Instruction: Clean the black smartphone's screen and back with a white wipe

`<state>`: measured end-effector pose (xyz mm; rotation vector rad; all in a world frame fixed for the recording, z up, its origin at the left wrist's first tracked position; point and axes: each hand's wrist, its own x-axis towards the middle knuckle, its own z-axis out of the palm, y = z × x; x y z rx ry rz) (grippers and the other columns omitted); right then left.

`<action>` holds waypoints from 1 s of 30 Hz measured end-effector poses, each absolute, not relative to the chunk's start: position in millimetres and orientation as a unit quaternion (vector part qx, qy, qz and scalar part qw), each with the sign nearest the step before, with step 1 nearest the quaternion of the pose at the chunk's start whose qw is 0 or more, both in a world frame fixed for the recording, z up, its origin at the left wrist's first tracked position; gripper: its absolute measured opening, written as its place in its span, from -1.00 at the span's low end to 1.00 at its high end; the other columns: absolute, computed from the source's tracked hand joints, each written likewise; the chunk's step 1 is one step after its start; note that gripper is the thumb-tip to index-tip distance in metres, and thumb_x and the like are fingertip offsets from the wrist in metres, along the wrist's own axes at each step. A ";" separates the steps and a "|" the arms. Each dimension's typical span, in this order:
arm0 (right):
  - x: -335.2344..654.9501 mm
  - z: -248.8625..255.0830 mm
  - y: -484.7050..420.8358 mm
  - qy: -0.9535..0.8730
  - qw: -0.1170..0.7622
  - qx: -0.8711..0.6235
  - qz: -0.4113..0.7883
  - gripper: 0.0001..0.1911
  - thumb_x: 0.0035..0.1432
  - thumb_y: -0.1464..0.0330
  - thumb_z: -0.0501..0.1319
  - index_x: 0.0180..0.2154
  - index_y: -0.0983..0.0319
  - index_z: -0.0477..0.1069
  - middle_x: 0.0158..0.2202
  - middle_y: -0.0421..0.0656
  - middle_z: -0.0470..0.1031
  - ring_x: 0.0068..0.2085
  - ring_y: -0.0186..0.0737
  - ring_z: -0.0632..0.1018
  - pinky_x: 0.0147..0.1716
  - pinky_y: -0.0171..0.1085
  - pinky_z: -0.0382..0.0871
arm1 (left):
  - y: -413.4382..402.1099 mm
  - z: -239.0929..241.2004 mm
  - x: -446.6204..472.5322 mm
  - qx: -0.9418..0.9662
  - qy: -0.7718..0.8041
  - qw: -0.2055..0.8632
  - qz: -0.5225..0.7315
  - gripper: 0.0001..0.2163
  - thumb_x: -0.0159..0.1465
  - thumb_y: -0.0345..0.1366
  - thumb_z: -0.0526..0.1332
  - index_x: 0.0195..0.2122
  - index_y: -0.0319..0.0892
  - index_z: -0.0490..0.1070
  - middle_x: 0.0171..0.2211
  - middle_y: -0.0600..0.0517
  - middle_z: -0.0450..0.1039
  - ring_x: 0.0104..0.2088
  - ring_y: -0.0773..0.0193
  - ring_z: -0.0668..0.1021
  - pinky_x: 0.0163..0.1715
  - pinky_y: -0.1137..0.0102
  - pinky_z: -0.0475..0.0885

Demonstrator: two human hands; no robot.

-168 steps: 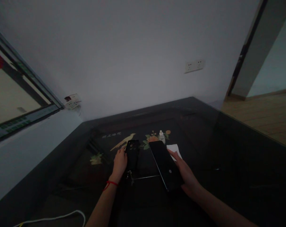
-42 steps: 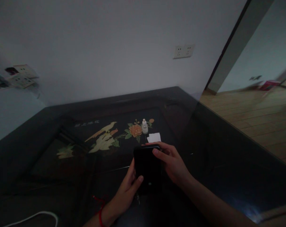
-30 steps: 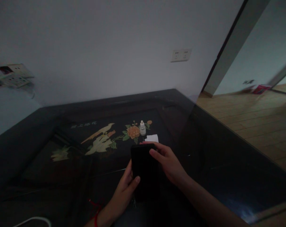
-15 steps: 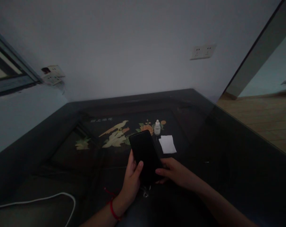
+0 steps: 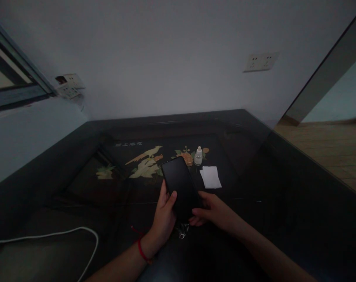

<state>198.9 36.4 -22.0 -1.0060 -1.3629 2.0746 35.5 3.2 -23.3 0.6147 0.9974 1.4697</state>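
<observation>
A black smartphone (image 5: 180, 186), its screen dark and facing me, is held tilted above the dark table. My left hand (image 5: 165, 213) grips its left side, thumb along the near edge of the screen and a red cord bracelet on the wrist. On the lower right edge, my right hand (image 5: 209, 211) closes with its thumb on the front and its fingers partly hidden behind. A small shiny charm (image 5: 182, 234) shows just below the phone. Beyond it stand a small white-capped dropper bottle (image 5: 198, 156) and, nearer, some white paper sheets (image 5: 211, 177).
The dark glossy table (image 5: 248, 235) has a bird-and-flower picture (image 5: 145, 166) on its top. A white cable (image 5: 48, 235) curves across the left front. Behind rises a wall with a socket plate (image 5: 260, 62); more sockets (image 5: 69, 86) sit at left near a window.
The view has shifted slightly, so the table items appear a little to the right and higher. Both hands still hold the phone, with only slight movement.
</observation>
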 end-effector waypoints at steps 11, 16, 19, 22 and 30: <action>195.8 -14.0 31.4 -0.452 0.306 -0.370 0.752 -0.46 -0.03 0.16 0.37 -0.07 0.31 0.36 -0.39 -0.05 0.60 -0.40 -0.20 0.63 -0.38 -0.27 0.50 | 2.0 -32.9 30.7 0.410 0.491 0.537 0.550 -0.38 0.12 -0.06 0.29 0.18 -0.12 0.22 0.17 -0.07 0.33 0.17 0.06 0.35 0.16 0.25 0.23; 196.8 -12.6 32.1 -0.454 0.317 -0.369 0.747 -0.50 -0.02 0.17 0.37 -0.11 0.32 0.36 -0.41 -0.08 0.59 -0.42 -0.23 0.62 -0.39 -0.28 0.49 | -3.2 -34.3 32.1 0.409 0.488 0.593 0.493 -0.46 0.17 -0.01 0.22 0.13 -0.10 0.22 0.02 -0.09 0.45 -0.07 0.11 0.53 -0.16 0.31 0.45; 195.4 -17.5 33.9 -0.467 0.323 -0.370 0.735 -0.41 0.00 0.18 0.36 0.00 0.32 0.28 -0.43 -0.12 0.57 -0.42 -0.23 0.61 -0.39 -0.28 0.49 | -2.4 -35.3 34.2 0.392 0.478 0.612 0.493 -0.49 0.18 -0.03 0.22 0.11 -0.09 0.22 -0.08 -0.07 0.50 -0.22 0.22 0.56 -0.27 0.39 0.44; 192.7 -25.3 36.5 -0.467 0.358 -0.375 0.716 -0.12 -0.03 0.21 0.37 0.23 0.25 0.00 -0.46 -0.21 0.56 -0.46 -0.25 0.60 -0.42 -0.28 0.48 | 2.4 -37.9 35.3 0.402 0.479 0.605 0.493 -0.52 0.19 -0.03 0.21 0.09 -0.10 0.23 -0.14 -0.04 0.51 -0.30 0.30 0.55 -0.30 0.43 0.42; 180.3 -34.7 44.8 -0.459 0.402 -0.383 0.694 -0.11 -0.01 0.19 0.34 0.25 0.30 0.00 -0.48 -0.20 0.54 -0.50 -0.28 0.58 -0.46 -0.30 0.44 | 26.9 -38.7 23.6 0.458 0.499 0.574 0.461 -0.38 0.08 0.01 0.28 0.09 -0.18 0.21 -0.54 0.14 0.40 -0.63 0.46 0.35 -0.65 0.55 0.19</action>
